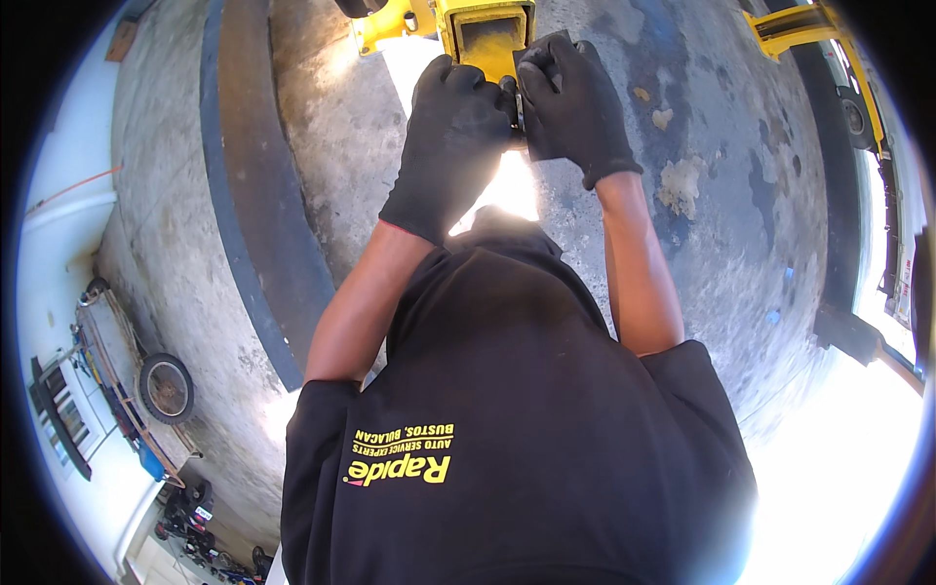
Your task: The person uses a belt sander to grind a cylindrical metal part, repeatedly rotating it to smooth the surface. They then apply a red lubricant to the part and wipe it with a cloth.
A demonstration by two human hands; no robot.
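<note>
Concrete floor [741, 224] carries a yellow lift arm [485, 34] at the frame's top edge, long axis running away from the person. Dark pad [539, 49] sits at its near end. Right hand [575, 107], gloved, curled on the pad; left hand [456, 136] closed just beside, touching it. Grip underneath hidden by glare.
</note>
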